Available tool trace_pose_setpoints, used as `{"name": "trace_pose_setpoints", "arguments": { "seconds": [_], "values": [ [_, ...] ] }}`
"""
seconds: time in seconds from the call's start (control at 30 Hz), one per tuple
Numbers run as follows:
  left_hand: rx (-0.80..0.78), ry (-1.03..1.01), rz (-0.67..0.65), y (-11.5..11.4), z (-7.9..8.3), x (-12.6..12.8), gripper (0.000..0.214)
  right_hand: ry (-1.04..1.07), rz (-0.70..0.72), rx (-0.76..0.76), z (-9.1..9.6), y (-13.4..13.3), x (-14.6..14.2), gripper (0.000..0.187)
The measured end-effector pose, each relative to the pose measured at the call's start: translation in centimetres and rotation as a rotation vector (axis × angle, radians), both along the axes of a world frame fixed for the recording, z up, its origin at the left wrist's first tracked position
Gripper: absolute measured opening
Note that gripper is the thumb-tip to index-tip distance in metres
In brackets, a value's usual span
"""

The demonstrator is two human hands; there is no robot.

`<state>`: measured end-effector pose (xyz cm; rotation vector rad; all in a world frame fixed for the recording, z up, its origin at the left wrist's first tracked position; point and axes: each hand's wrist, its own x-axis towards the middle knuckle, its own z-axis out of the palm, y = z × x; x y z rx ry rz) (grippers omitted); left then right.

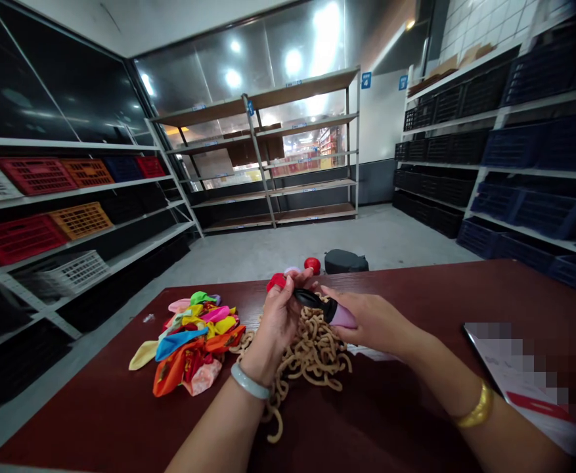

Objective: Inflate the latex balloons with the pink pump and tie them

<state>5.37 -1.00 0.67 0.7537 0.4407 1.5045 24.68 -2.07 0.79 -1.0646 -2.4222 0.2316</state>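
Note:
A hand tool with a curved black end [308,299] and a light purple handle [343,316] lies between my two hands, above the table. My right hand [374,322] is wrapped round the purple handle. With its fingers curled, my left hand [284,312] is closed about the tip of the black end. What kind of tool it is, I cannot make out. Just below lies a heap of tan, C-shaped curved pieces [317,351]. A red rounded thing [275,282] shows behind my left thumb; a red ball [312,265] sits further back.
Left of the heap is a pile of bright fabric pieces [184,341]. Papers [519,374] lie at the right of the brown table [406,420]. Past its far edge is a dark grey bag-like object [345,261]. Shelves with crates [36,176] flank the room.

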Motion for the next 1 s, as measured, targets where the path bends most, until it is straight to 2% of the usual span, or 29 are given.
{"name": "trace_pose_setpoints", "arguments": {
  "seconds": [0.13,0.3,0.47,0.7,0.9,1.0],
  "values": [
    [0.002,0.005,-0.006,-0.2,0.1,0.1,0.027,-0.013,0.002,0.001,0.0,0.0,0.0,0.076],
    [0.065,0.035,0.063,-0.4,-0.8,1.1,0.033,-0.007,0.019,0.012,0.0,0.0,-0.1,0.075],
    [0.023,0.009,0.128,-0.7,-1.5,2.2,0.030,-0.012,0.029,-0.019,-0.1,-0.1,0.0,0.073],
    [-0.152,-0.061,-0.064,-0.9,-0.7,2.0,0.021,-0.043,0.008,-0.055,-0.1,-0.2,-0.2,0.075],
    [-0.159,-0.071,-0.123,-0.7,-0.4,1.2,0.019,-0.082,0.007,-0.080,0.0,-0.3,-0.4,0.075],
    [-0.192,-0.068,-0.102,-0.7,-0.7,1.2,0.033,-0.089,0.030,-0.073,0.2,-0.5,-0.6,0.075]
  ]
}}
